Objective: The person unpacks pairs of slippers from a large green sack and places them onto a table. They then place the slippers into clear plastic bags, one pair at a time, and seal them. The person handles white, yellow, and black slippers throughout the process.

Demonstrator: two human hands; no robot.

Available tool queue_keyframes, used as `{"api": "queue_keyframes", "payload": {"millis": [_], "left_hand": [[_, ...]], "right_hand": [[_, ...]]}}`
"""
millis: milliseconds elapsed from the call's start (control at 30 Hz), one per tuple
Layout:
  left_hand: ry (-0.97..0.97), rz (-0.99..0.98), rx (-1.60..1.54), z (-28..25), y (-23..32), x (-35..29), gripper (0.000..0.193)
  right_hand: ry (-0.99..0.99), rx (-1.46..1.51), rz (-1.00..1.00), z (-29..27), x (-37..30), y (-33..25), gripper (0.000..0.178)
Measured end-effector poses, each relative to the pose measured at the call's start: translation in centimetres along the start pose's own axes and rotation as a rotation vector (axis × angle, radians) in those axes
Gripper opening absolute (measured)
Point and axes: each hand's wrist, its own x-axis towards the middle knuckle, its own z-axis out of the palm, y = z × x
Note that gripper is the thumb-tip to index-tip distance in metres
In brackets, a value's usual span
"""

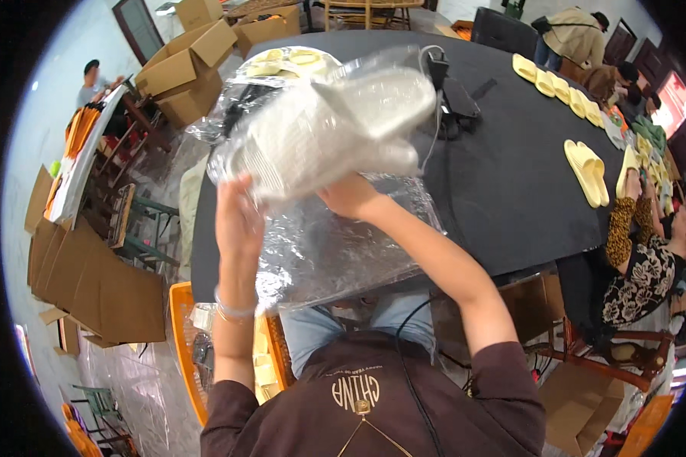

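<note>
A pair of white slippers [297,145] in a clear plastic bag is lifted above the near part of the dark table, blurred by motion. My left hand [238,206] grips the bag's lower left end, fingers closed at the slippers' edge. My right hand [351,196] is closed on the underside of the same bundle, its fingertips partly hidden behind it. Below the hands, clear plastic bags [328,251] lie spread along the table's near edge. Behind the held slippers, pale yellow slippers [305,57] lie on a round, plastic-covered surface.
Several yellow slippers [560,87] line the far right of the table [503,175], with another pair [585,174] nearer. A black device with a cable [457,103] stands beyond my hands. An orange crate [183,320] is at my left leg. A co-worker [648,266] sits at the right.
</note>
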Motion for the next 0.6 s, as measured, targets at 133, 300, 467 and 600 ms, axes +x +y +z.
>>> {"api": "queue_keyframes", "payload": {"millis": [133, 300, 467, 600], "left_hand": [[0.072, -0.131, 0.126, -4.3, -1.9, -6.3, 0.031], [0.065, -0.128, 0.474, -9.1, -3.1, -10.7, 0.059], [0.190, -0.113, 0.494, -10.7, -1.5, -11.0, 0.059], [0.116, -0.021, 0.639, -11.3, -2.3, -10.5, 0.067]], "right_hand": [[-0.298, 0.065, -0.050, -7.7, -9.6, -4.0, 0.035], [-0.540, 0.200, 0.177, -15.0, -15.9, -2.2, 0.036], [0.042, 0.455, 0.507, -15.4, -16.0, 3.5, 0.020], [-0.024, 0.218, 0.323, -12.7, -13.6, 6.1, 0.022]]}}
